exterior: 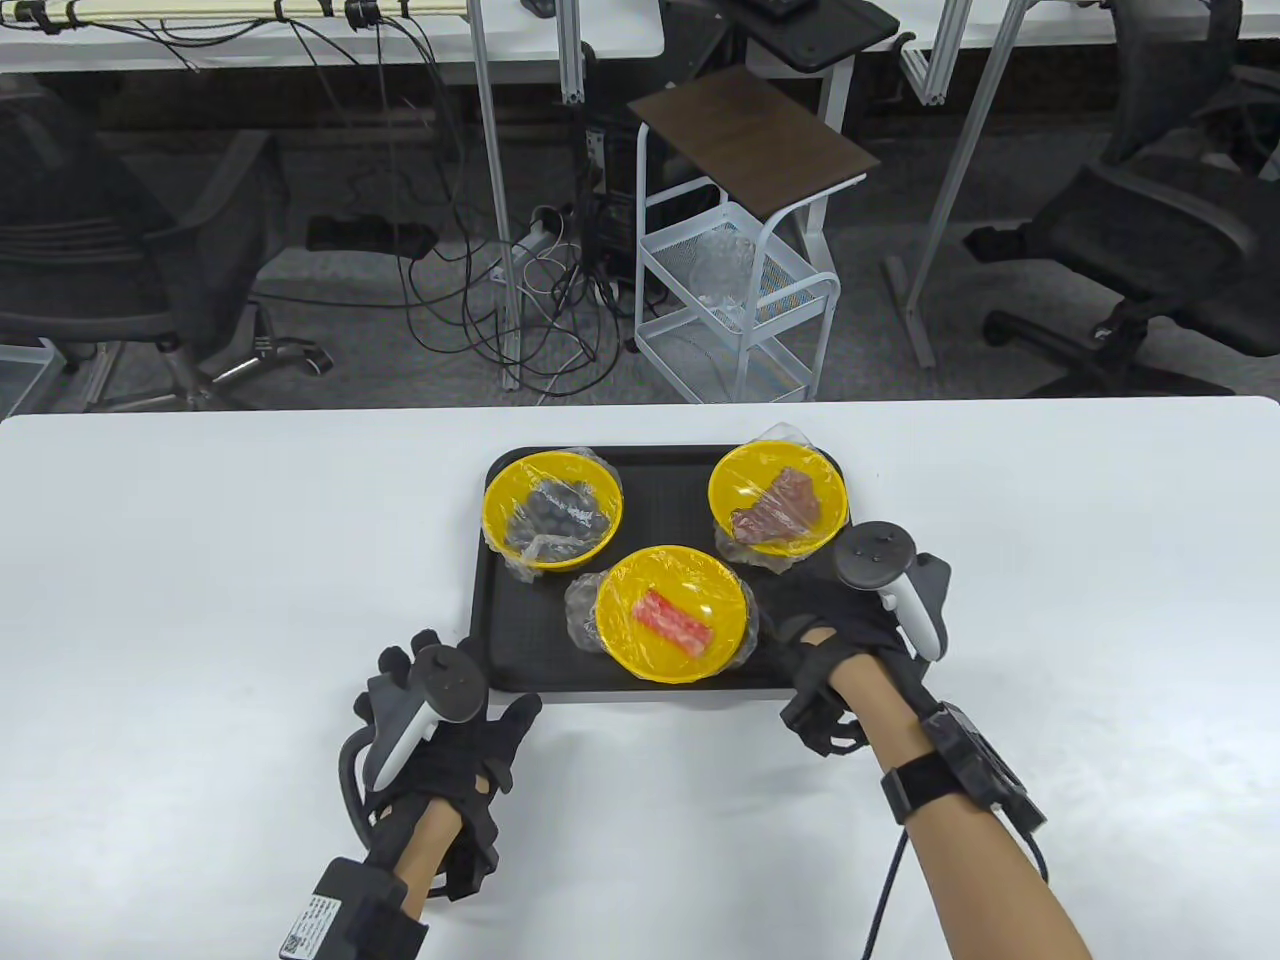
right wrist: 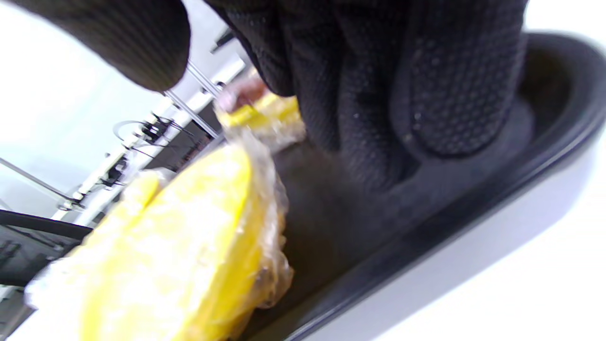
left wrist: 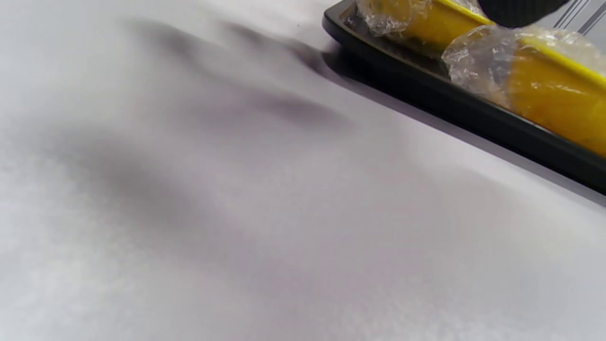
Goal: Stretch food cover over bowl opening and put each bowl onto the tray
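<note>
A black tray holds three yellow bowls, each under clear stretched film. The back left bowl has dark round pieces. A brown slab lies in the back right bowl, and a red-and-white stick in the front bowl. My left hand lies flat on the table at the tray's front left corner, fingers spread, holding nothing. My right hand is over the tray's front right corner. In the right wrist view its fingers touch the tray floor beside the front bowl and grip nothing.
The white table spreads wide on both sides of the tray. The left wrist view shows the tray rim with the front bowl behind it. Beyond the table stand a white wire cart, office chairs and floor cables.
</note>
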